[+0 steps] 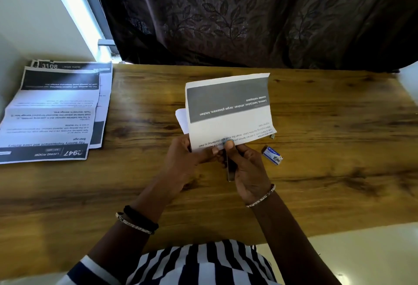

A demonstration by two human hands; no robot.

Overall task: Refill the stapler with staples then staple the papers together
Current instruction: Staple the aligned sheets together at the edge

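A folded set of printed papers (pixel 228 112) with a grey band is held up over the middle of the wooden table (pixel 339 183). My left hand (pixel 185 158) grips their near left edge. My right hand (pixel 246 167) holds a dark stapler (pixel 230 169), which is seen edge-on, its front end at the papers' near edge under my thumb. A small blue and white staple box (pixel 272 155) lies on the table just right of my right hand. A tiny grey bit (pixel 273 136) lies by the papers' right corner.
A stack of printed sheets (pixel 54 112) lies at the table's left end, against the wall. A dark patterned curtain (pixel 248 17) hangs behind the table's far edge. The table's near edge runs just in front of my striped shirt.
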